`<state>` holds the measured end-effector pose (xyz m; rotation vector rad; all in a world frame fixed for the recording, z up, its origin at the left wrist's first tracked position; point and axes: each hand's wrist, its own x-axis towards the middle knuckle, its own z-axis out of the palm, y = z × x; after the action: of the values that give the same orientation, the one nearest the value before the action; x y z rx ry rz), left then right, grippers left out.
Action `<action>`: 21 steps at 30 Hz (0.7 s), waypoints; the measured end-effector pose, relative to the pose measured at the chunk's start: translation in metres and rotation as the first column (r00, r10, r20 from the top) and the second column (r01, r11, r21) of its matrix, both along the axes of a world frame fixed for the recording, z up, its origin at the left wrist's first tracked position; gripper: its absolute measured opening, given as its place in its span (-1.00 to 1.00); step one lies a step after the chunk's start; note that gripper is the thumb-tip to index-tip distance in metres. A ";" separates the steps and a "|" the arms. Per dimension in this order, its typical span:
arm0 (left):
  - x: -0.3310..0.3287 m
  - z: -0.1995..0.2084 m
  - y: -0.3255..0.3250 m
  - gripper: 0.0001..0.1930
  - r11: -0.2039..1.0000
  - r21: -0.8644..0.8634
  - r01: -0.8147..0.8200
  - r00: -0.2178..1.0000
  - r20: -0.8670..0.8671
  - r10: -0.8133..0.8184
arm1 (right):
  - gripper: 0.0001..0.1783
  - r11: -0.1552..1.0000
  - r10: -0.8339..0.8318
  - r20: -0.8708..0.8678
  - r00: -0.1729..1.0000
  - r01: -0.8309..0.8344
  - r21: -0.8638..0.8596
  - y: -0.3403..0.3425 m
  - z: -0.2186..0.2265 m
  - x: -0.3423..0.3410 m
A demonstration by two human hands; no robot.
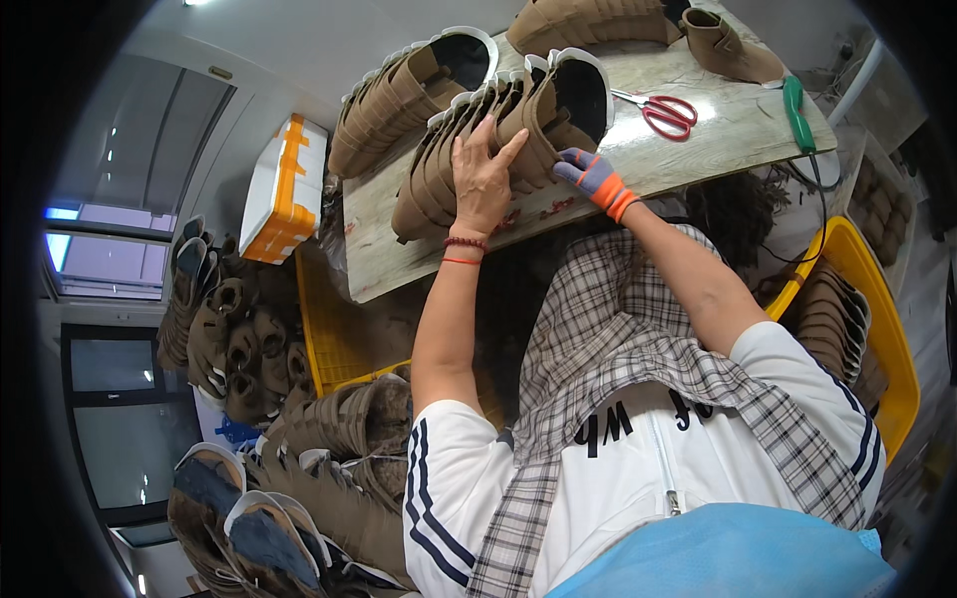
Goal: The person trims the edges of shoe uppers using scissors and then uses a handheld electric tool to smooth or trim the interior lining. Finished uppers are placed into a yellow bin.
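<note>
A nested row of brown shoe uppers (429, 184) with white edges lies on the table in front of me. Bare, with a red bracelet at the wrist, my left hand (481, 179) rests on this row, its thumb and fingers spread over the uppers. At the row's right end my right hand (595, 181), in a purple and orange glove, has its fingers closed at the lower edge of the last upper (558, 125). Its fingertips are partly hidden. Behind on the left lies a second row of uppers (384, 115).
Red-handled scissors (668, 117) and a green-handled corded tool (796, 115) lie on the table (718, 149). More uppers (588, 25) and a single brown shoe upper (728, 50) are at the back. Yellow crates (902, 359) flank me. Piled uppers (329, 429) and a white taped box (284, 189) stand left.
</note>
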<state>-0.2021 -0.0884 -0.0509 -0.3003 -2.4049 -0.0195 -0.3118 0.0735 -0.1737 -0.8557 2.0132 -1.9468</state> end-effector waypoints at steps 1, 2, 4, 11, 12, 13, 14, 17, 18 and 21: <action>0.000 -0.001 -0.001 -0.41 0.999 -0.039 0.011 1.000 -0.006 -0.011 | -0.61 1.000 0.007 -0.005 1.000 -0.007 0.024 0.001 0.004 0.004; -0.001 -0.001 -0.003 -0.42 0.997 -0.078 0.021 1.000 -0.011 -0.022 | -0.62 0.999 0.015 -0.009 1.000 -0.015 0.048 0.004 0.007 0.007; -0.002 -0.002 -0.004 -0.46 0.989 -0.146 0.029 0.999 -0.011 -0.031 | -0.64 0.997 0.031 -0.019 0.999 -0.030 0.073 0.008 0.015 0.011; 0.002 0.016 -0.002 -0.59 0.978 -0.204 0.051 0.996 0.081 -0.036 | -0.66 0.985 0.030 -0.157 0.987 -0.003 0.172 0.009 0.018 0.015; 0.002 0.018 -0.006 -0.60 0.979 -0.194 0.064 0.996 0.079 -0.050 | -0.65 0.983 0.023 -0.185 0.982 0.012 0.182 0.007 0.020 0.015; 0.004 0.019 -0.010 -0.61 0.980 -0.184 0.075 0.995 0.076 -0.061 | -0.65 0.981 0.040 -0.143 0.989 -0.012 0.193 0.007 0.022 0.017; 0.009 0.015 -0.021 -0.65 0.995 -0.030 0.094 0.994 0.050 -0.092 | -0.65 0.978 0.059 -0.101 0.993 -0.037 0.204 0.008 0.023 0.019; 0.052 0.006 -0.053 -0.71 0.931 0.344 -0.121 0.902 -0.353 0.247 | -0.60 0.988 0.014 -0.044 0.999 -0.006 0.157 0.012 0.028 0.017; 0.065 -0.017 -0.068 -0.68 0.755 0.645 -0.115 0.787 -0.405 0.465 | -0.59 0.997 -0.036 -0.033 0.999 0.038 0.060 0.008 0.022 0.018; 0.114 -0.104 -0.150 -0.58 0.046 0.994 0.102 0.771 -0.108 0.627 | -0.42 0.982 0.091 0.089 0.992 -0.075 -0.173 -0.021 0.022 0.007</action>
<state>-0.0886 -0.2387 -0.1551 0.7880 -1.2734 -1.2195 -0.3049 0.0528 -0.1514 -0.8506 1.7498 -2.0928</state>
